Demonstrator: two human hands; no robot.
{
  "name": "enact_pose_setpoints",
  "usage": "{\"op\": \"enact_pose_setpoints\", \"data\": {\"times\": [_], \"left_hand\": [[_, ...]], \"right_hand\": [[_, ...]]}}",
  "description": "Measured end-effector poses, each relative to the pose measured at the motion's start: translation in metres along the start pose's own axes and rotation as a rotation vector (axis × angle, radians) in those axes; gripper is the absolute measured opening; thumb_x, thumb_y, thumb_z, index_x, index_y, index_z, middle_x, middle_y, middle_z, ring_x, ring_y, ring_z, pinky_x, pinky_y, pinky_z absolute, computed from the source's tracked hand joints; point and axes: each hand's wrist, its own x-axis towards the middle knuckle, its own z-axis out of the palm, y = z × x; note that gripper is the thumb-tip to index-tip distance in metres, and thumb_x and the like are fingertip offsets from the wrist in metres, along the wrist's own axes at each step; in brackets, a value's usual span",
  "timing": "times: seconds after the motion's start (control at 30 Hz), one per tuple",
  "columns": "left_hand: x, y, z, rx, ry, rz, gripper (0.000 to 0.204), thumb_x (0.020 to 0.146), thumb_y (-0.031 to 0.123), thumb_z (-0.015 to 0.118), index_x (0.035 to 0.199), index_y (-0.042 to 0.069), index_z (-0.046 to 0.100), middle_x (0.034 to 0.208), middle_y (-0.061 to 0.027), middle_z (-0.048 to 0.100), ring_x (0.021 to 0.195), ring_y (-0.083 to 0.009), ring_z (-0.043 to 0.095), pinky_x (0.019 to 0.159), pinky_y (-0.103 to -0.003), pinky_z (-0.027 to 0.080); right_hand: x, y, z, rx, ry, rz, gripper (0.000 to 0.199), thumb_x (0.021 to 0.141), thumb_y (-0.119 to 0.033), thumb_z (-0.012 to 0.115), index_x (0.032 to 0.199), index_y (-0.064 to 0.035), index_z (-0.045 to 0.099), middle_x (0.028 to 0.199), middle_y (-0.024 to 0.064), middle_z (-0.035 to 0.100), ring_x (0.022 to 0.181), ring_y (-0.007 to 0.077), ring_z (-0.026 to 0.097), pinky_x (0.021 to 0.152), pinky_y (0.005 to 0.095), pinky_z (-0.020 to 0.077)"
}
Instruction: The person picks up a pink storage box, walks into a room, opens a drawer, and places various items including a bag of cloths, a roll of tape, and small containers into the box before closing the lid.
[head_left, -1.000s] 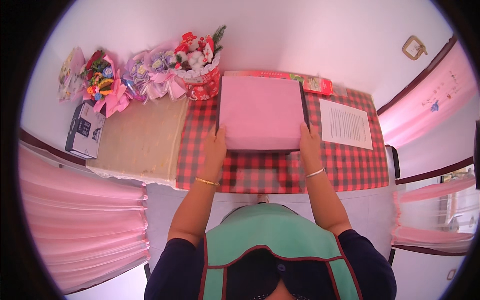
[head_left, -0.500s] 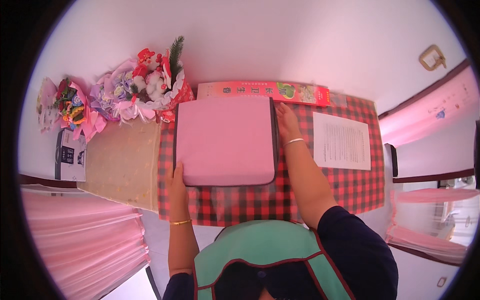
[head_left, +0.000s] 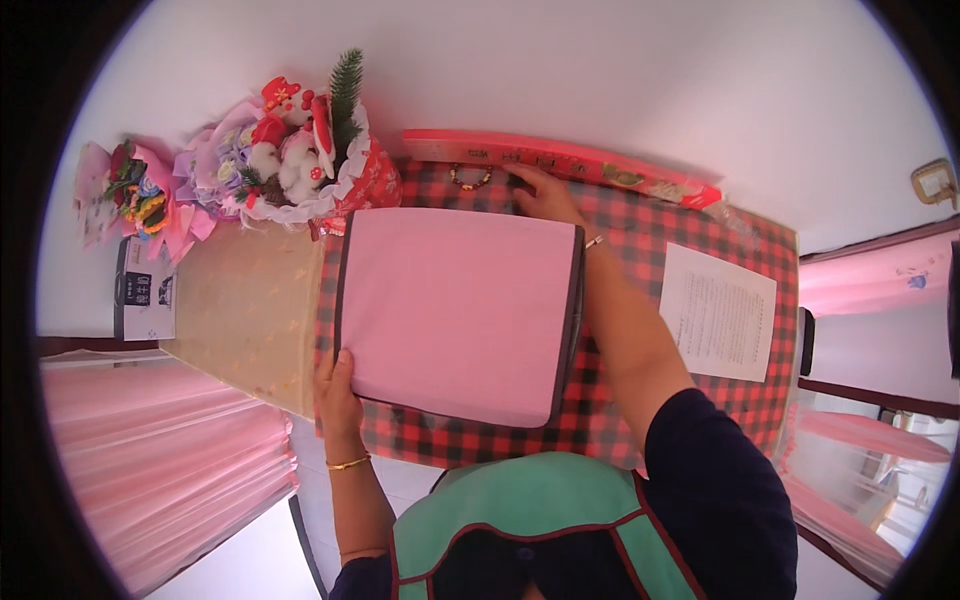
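Note:
A pink fabric storage box (head_left: 455, 310) with dark edging lies in front of me on the red-and-black checked tablecloth (head_left: 620, 390). My left hand (head_left: 338, 400) holds its near left corner, thumb on the top and the other fingers against the side. Beyond the box's far edge, my right hand (head_left: 545, 195) reaches out with fingers extended and nothing seen in them. Near those fingertips lies a beaded bracelet (head_left: 470, 180). My right forearm passes along the box's right side.
A long red box (head_left: 560, 160) stands along the wall at the back. Wrapped flower bouquets (head_left: 300, 160) and a small milk carton box (head_left: 147, 290) fill the left side. To the right lies a printed sheet (head_left: 718, 312). Pink curtains (head_left: 170, 430) hang at the lower left.
The pink box has come nearer and turned slightly. My right hand has left its right side and reached to the far side. The beaded bracelet now shows behind the box.

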Motion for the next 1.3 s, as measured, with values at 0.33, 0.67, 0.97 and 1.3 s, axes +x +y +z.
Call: {"op": "enact_pose_setpoints", "data": {"times": [0.33,0.67,0.97,1.3], "left_hand": [[-0.001,0.007,-0.002,-0.006,0.009,0.018,0.026,0.091,0.018,0.052,0.099,-0.005,0.061,0.082,0.0018,0.056,0.076,-0.0054,0.044,0.068,-0.021,0.037],[0.074,0.141,0.113,0.83,-0.419,0.897,0.047,0.073,0.006,0.065,0.119,0.004,0.053,0.114,-0.0159,0.057,0.106,-0.0333,0.053,0.089,-0.039,0.044],[0.214,0.059,0.266,1.621,-0.853,0.783,0.04,0.072,0.009,0.065,0.111,0.008,0.058,0.099,-0.0148,0.062,0.094,-0.0334,0.058,0.078,-0.044,0.047],[0.07,0.141,0.209,0.803,-0.453,1.324,0.041,0.07,0.0,0.06,0.11,0.006,0.059,0.11,-0.012,0.059,0.103,-0.0299,0.055,0.087,-0.04,0.045]], "right_hand": [[0.036,-0.034,0.016,-0.529,-0.454,-0.264,0.038,0.077,-0.001,0.058,0.114,-0.0095,0.058,0.117,0.0127,0.057,0.102,0.0303,0.057,0.085,0.0354,0.0478],[-0.036,-0.031,-0.067,0.129,-0.109,0.137,0.014,0.085,-0.004,0.054,0.097,0.0011,0.061,0.088,0.0057,0.064,0.083,0.0118,0.062,0.074,0.0255,0.0493],[-0.038,-0.021,-0.047,0.923,0.262,0.667,0.066,0.079,-0.048,0.065,0.12,-0.0006,0.044,0.102,0.0175,0.051,0.085,0.0273,0.059,0.069,0.0352,0.0523],[-0.121,-0.144,-0.079,1.172,0.567,0.214,0.024,0.086,-0.019,0.055,0.107,-0.0071,0.054,0.098,0.0078,0.06,0.081,0.0204,0.06,0.072,0.0353,0.0512]]}}
